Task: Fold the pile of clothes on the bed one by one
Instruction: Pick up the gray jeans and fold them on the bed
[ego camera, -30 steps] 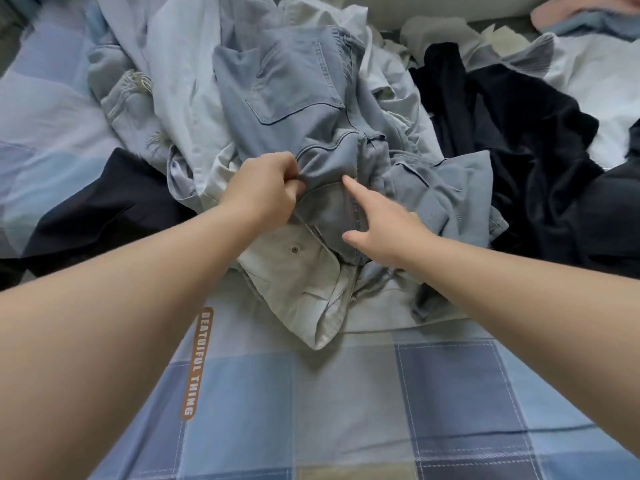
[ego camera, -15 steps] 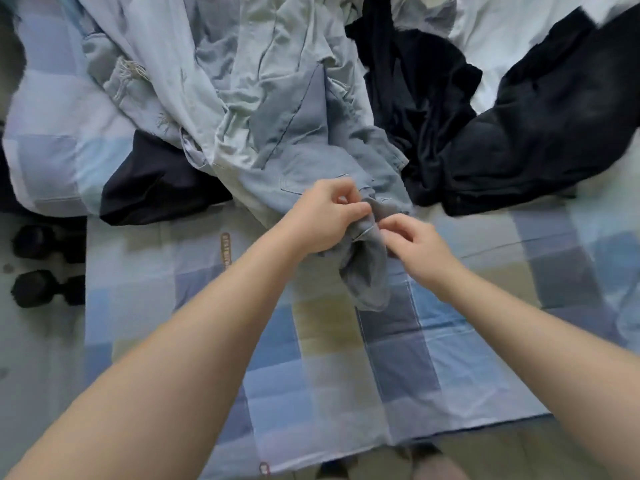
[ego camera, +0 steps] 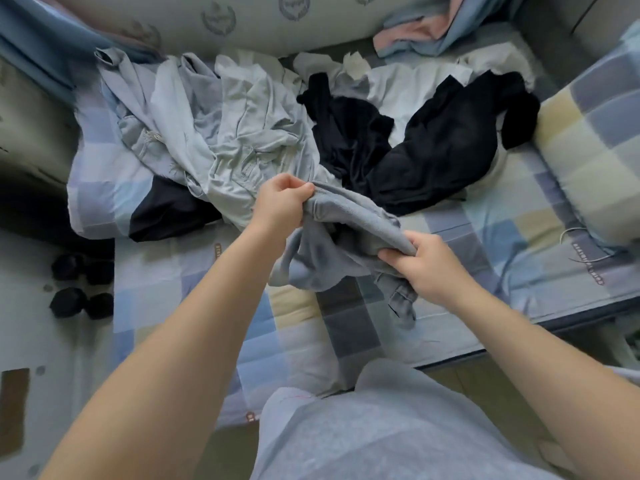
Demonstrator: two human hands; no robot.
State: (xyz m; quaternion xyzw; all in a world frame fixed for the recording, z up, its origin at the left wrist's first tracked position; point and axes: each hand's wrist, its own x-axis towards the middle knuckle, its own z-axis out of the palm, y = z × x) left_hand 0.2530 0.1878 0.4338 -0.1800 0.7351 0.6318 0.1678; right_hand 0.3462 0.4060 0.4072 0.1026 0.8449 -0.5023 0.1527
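A grey-blue garment [ego camera: 332, 251] hangs bunched between my two hands above the checked bed sheet [ego camera: 332, 327]. My left hand [ego camera: 282, 202] grips its upper edge close to the pile. My right hand [ego camera: 427, 266] grips the other end of that edge, nearer to me. Behind them lies the pile of clothes [ego camera: 225, 133]: pale grey and light blue pieces on the left, black garments [ego camera: 426, 157] on the right, a dark navy piece [ego camera: 166, 213] at the left front.
A checked pillow [ego camera: 595, 140] lies at the right. A long printed cushion [ego camera: 242, 22] runs along the back, with pink and blue fabric [ego camera: 426, 32] beside it. Black dumbbells [ego camera: 81, 285] sit on the floor at the left. The bed's front edge is near my body.
I have pulled the grey-blue garment out of the pile and toward me. My hands moved apart along its edge, and my view drew back from the bed.
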